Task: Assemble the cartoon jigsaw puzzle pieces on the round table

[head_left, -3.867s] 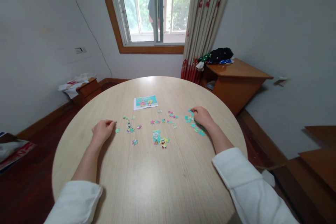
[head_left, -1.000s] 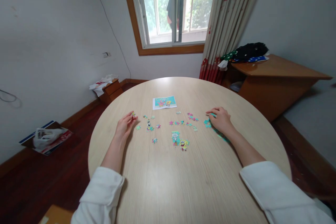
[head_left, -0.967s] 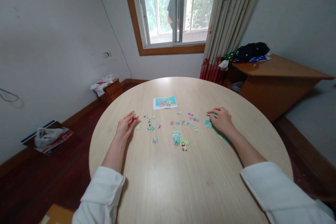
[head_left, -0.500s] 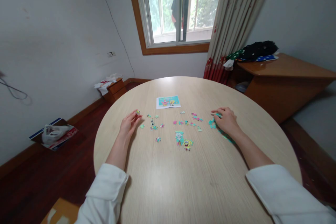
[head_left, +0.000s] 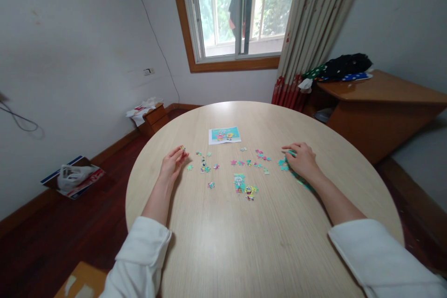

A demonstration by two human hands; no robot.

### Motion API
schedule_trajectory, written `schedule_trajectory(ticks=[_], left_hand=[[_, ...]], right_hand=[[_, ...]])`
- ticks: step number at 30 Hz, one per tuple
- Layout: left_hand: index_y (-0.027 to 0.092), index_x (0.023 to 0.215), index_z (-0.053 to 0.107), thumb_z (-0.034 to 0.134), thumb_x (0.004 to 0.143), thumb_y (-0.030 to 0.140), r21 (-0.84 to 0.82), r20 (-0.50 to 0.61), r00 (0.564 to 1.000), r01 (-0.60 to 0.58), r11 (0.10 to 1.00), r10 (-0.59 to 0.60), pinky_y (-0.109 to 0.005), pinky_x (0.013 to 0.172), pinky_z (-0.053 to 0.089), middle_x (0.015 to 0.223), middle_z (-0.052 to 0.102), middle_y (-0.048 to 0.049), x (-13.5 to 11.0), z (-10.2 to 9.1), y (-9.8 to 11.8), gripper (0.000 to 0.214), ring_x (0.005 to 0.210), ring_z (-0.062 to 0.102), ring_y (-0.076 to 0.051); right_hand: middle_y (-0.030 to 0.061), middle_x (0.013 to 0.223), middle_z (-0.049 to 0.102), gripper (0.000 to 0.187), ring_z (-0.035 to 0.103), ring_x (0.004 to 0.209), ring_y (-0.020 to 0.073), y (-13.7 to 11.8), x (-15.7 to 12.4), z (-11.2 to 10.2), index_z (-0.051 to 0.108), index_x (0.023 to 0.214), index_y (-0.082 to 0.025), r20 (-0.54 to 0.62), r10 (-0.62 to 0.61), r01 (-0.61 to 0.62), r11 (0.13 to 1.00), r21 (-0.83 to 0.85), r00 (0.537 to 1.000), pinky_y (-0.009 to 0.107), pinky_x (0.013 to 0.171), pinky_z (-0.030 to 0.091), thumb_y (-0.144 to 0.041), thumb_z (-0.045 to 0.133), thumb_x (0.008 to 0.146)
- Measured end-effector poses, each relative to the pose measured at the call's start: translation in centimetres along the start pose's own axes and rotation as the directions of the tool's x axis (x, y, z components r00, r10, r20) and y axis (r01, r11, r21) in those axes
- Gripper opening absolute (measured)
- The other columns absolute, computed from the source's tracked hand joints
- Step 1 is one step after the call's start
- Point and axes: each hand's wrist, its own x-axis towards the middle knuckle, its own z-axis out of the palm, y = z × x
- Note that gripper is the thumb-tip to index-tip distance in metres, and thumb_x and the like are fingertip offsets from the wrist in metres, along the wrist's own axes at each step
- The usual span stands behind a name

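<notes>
My left hand [head_left: 172, 164] is raised a little at the left, with its fingertips closed on a small yellowish jigsaw piece [head_left: 182, 148]. On the right, my right hand [head_left: 301, 159] rests palm down with its fingers stretched out over teal jigsaw pieces [head_left: 283, 165], hiding some of them. Between the hands lie several loose jigsaw pieces [head_left: 233, 162]. Nearest to me is a joined section [head_left: 239, 182] showing a pale teal cartoon face, with a yellow cartoon section [head_left: 250, 191] touching its lower right. A single piece [head_left: 211, 185] lies apart to the left of them.
A printed reference picture [head_left: 225, 135] lies towards the back of the round wooden table [head_left: 223, 242]. Beyond it are a window [head_left: 240, 9] and a curtain [head_left: 314, 23]. A brown desk [head_left: 380, 88] with dark cloth stands at the right. A plastic bag [head_left: 74, 176] lies on the floor at left.
The whole view has shifted very slightly. Both hands stay in nearly the same place, and the jigsaw pieces on the table keep their layout.
</notes>
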Motion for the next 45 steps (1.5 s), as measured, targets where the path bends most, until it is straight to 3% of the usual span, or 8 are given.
schedule_trajectory(ticks=[10, 15, 22, 45], left_hand=[[0.010, 0.074, 0.067, 0.066, 0.070, -0.001, 0.026, 0.009, 0.999, -0.043, 0.999, 0.043, -0.022, 0.066, 0.056, 0.063, 0.064, -0.0015, 0.38, -0.33, -0.30, 0.011, 0.055, 0.060, -0.008], [0.010, 0.075, 0.066, 0.069, 0.067, 0.001, 0.040, 0.018, 0.998, -0.054, 0.998, 0.054, -0.027, 0.071, 0.058, 0.064, 0.065, -0.0022, 0.52, -0.50, -0.41, 0.013, 0.059, 0.063, -0.010], [0.009, 0.080, 0.065, 0.070, 0.068, 0.000, 0.038, 0.028, 0.999, -0.046, 0.998, 0.044, -0.030, 0.077, 0.057, 0.067, 0.067, -0.0044, 0.58, -0.57, -0.48, 0.016, 0.063, 0.066, -0.012], [0.010, 0.078, 0.065, 0.073, 0.063, 0.002, 0.032, 0.024, 0.999, -0.049, 0.998, 0.048, -0.026, 0.069, 0.054, 0.066, 0.065, -0.0012, 0.34, -0.38, -0.42, 0.019, 0.057, 0.060, -0.008]], right_hand=[[0.0132, 0.106, 0.058, 0.031, 0.054, 0.103, 0.0306, -0.32, -0.13, -0.22, 0.074, 0.093, -0.019, 0.015, -0.001, 0.001, 1.000, 0.010, 1.000, 0.048, 0.087, 0.042, -0.021, 0.049, 0.074], [0.0115, 0.101, 0.059, 0.029, 0.054, 0.099, 0.0285, 0.04, -0.04, 0.10, 0.074, 0.089, -0.020, -0.018, -0.022, 0.023, 0.999, 0.026, 1.000, 0.045, 0.086, 0.042, -0.021, 0.051, 0.072], [0.0120, 0.105, 0.060, 0.030, 0.054, 0.103, 0.0294, -0.34, -0.09, -0.17, 0.074, 0.092, -0.019, 0.030, 0.003, -0.004, 1.000, 0.017, 1.000, 0.047, 0.088, 0.041, -0.022, 0.049, 0.074], [0.0114, 0.104, 0.060, 0.028, 0.054, 0.101, 0.0292, -0.32, -0.08, 0.05, 0.074, 0.089, -0.020, 0.029, 0.002, -0.003, 1.000, 0.025, 1.000, 0.048, 0.087, 0.040, -0.023, 0.050, 0.074]])
